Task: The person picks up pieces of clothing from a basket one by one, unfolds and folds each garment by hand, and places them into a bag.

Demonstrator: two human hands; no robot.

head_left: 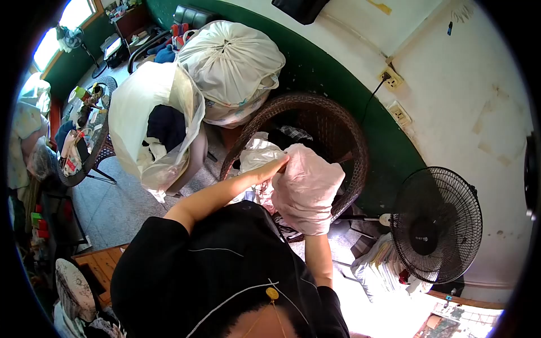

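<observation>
A pale pink cloth piece [309, 188], perhaps a garment, hangs in front of my chest at the near rim of a brown wicker chair [346, 121]. My left hand [275, 169] is closed on its upper left edge, fingers pinched together. From below, my right forearm [319, 256] reaches up inside the cloth, which covers my right hand and its fingers. Just left of the pink cloth, a shiny whitish cloth [259, 152] lies in the chair. Behind it are dark pieces and a checked cloth [296, 133].
An open whitish bag [127, 112] holding dark clothing stands left of the chair. Behind it sits a tied, bulging white bag [231, 53]. A black fan [437, 225] stands at right, beside stacked cloths [380, 267]. A cluttered wicker table [73, 177] is at left.
</observation>
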